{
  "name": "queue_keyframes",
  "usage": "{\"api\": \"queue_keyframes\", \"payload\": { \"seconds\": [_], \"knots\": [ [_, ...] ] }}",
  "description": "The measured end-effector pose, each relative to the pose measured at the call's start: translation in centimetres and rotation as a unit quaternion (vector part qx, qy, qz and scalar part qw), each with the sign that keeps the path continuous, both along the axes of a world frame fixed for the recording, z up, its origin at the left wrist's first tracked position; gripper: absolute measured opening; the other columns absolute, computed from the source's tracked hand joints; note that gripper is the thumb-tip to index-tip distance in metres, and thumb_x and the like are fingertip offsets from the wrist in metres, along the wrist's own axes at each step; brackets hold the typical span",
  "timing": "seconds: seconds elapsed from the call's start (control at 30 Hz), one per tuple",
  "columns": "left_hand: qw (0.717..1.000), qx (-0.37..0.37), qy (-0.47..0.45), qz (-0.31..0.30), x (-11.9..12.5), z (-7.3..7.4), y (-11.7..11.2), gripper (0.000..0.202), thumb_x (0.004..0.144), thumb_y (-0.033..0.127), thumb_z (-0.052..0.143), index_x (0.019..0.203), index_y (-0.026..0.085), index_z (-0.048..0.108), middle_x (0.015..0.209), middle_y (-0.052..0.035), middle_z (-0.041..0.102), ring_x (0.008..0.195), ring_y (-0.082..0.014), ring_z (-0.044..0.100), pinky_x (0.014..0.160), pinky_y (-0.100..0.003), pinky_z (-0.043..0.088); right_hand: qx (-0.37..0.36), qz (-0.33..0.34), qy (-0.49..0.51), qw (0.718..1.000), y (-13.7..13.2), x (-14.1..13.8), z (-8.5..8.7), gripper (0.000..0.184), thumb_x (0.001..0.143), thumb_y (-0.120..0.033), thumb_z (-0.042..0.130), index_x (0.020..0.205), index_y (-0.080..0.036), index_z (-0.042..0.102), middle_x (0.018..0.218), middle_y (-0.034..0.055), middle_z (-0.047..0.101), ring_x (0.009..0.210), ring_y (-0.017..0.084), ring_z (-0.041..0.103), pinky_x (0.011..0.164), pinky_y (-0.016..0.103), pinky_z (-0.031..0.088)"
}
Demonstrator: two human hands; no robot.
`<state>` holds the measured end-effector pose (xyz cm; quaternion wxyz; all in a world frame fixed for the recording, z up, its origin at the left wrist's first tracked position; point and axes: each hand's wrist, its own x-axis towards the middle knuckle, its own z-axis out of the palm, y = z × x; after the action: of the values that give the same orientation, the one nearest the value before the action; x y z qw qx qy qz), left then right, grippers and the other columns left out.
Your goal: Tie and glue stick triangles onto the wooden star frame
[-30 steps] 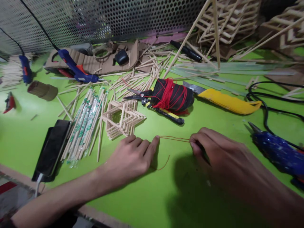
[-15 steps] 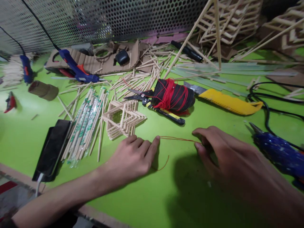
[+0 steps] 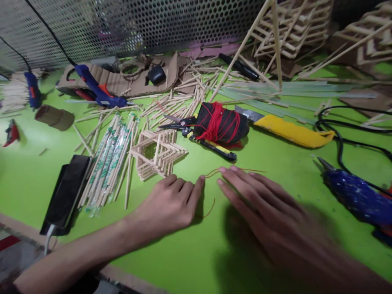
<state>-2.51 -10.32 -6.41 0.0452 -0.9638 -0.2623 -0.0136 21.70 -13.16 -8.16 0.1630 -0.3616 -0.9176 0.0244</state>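
On the bright green tabletop (image 3: 183, 261), a fine red thread (image 3: 211, 174) lies near the middle of the frame, between and under the fingertips of both hands. The left hand (image 3: 173, 202), just left of centre, is curled, with its index fingertip set on the thread; whether its hidden thumb pinches anything cannot be told. One short end curves out below this hand. The right hand (image 3: 260, 204) is spread flat with fingers straight and close together, its tips over the thread; it does not appear to grasp it, and another end runs out beyond the knuckles to the right.

The main weakness looks to be hold: with the right fingers only lying on it, so thin a thread could roll, twist or skid on the smooth top if the left fingertip lifts. The doubled strands between the hands are slack and could cross into a tangle.

Above the hands sits a black cylinder wound with red thread (image 3: 222, 122), with a yellow-handled steel-bladed knife (image 3: 290, 130) just beside it; a careless reach there could meet the blade. At the right edge, the blue metal-nosed glue gun (image 3: 352, 192) lies near the right forearm, which might knock it by swinging outward
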Motion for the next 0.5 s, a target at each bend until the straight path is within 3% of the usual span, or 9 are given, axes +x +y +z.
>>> {"api": "queue_keyframes", "payload": {
  "seconds": [0.07, 0.17, 0.3, 0.5],
  "knots": [
    [1.000, 0.008, 0.004, -0.002, 0.0, 0.0, 0.0, 0.038, 0.094, 0.016, 0.049, 0.121, -0.009, 0.058, 0.068, -0.0045, 0.064, 0.054, -0.0173, 0.061, 0.046, -0.031, 0.050, -0.021, 0.015, 0.002, 1.000, 0.2, -0.7, -0.7, 0.049, 0.101, -0.017, 0.033, 0.148, -0.004, 0.039, 0.156, 0.0147, 0.034, 0.144, 0.028, 0.031, 0.117, 0.047, 0.028],
    [1.000, 0.010, 0.012, -0.004, -0.1, 0.0, 0.0, 0.038, 0.093, 0.012, 0.048, 0.124, -0.009, 0.056, 0.069, -0.0044, 0.064, 0.056, -0.0173, 0.062, 0.049, -0.032, 0.052, -0.039, 0.008, -0.014, 0.999, 0.3, -1.0, -1.3, 0.052, 0.102, -0.025, 0.033, 0.149, -0.003, 0.037, 0.156, 0.0173, 0.032, 0.144, 0.030, 0.030, 0.117, 0.050, 0.029],
    [1.000, 0.001, 0.021, -0.005, -0.2, 0.1, 0.0, 0.040, 0.092, 0.011, 0.049, 0.126, -0.009, 0.054, 0.071, -0.0051, 0.064, 0.057, -0.0183, 0.063, 0.050, -0.033, 0.053, -0.018, -0.017, -0.018, 1.000, -0.2, -0.7, -1.1, 0.052, 0.102, -0.024, 0.034, 0.149, -0.001, 0.037, 0.156, 0.0181, 0.032, 0.143, 0.030, 0.033, 0.116, 0.048, 0.032],
    [0.999, 0.014, 0.033, -0.007, -0.4, 0.1, 0.0, 0.041, 0.087, 0.001, 0.052, 0.128, -0.008, 0.053, 0.072, -0.0054, 0.066, 0.058, -0.0185, 0.064, 0.051, -0.033, 0.055, -0.017, -0.041, -0.017, 0.999, -1.4, 0.0, -0.8, 0.050, 0.102, -0.023, 0.037, 0.149, -0.005, 0.039, 0.156, 0.0166, 0.032, 0.143, 0.030, 0.033, 0.118, 0.047, 0.027]
  ]
}}
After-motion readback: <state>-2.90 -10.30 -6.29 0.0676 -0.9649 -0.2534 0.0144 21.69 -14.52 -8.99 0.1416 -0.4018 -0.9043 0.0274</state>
